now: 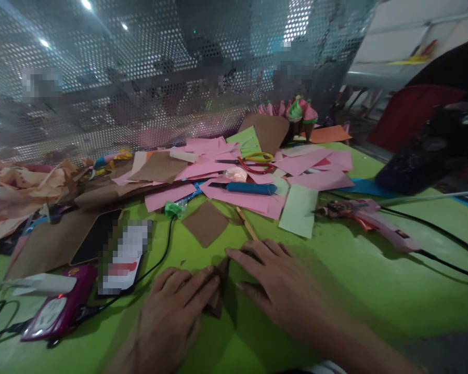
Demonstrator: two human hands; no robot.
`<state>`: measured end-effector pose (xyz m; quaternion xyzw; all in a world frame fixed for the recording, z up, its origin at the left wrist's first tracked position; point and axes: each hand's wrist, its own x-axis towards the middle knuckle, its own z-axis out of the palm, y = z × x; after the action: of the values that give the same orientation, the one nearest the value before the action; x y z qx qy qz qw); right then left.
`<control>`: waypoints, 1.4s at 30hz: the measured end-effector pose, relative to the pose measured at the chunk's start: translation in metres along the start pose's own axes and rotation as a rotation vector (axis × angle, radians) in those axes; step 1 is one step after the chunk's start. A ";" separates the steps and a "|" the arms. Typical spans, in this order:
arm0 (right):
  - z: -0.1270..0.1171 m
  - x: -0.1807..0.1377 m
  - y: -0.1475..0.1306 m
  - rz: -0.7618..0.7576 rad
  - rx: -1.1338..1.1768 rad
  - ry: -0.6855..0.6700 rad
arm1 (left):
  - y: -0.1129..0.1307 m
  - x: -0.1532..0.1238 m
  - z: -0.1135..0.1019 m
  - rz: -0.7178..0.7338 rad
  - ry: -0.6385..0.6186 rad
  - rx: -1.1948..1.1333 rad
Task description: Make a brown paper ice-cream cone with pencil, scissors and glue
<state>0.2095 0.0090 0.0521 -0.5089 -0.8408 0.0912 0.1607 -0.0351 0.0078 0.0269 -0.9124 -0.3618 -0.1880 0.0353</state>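
A bright green, smooth-topped table carries everything, with layered pink paper sheets heaped toward its far edge. Near its near edge, the right hand has thumb and forefinger spread apart; the left hand lays its fingers close together on the work, though I cannot tell whether its thumb pinches. Beyond lies a flat brown paper square. The small folded brown paper piece lies under the left fingertips, between both hands. A thin tan stick reaches to the right knuckles.
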 end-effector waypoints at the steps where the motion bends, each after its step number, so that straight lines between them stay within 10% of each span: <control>1: -0.001 -0.001 0.000 -0.003 -0.004 0.007 | 0.000 0.000 0.000 0.002 0.004 -0.003; 42: 0.001 -0.004 -0.005 -0.163 -0.060 0.001 | 0.001 0.002 -0.009 -0.019 -0.053 -0.029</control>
<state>0.2069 0.0030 0.0518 -0.4434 -0.8817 0.0522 0.1527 -0.0355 0.0064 0.0365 -0.9141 -0.3683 -0.1695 0.0106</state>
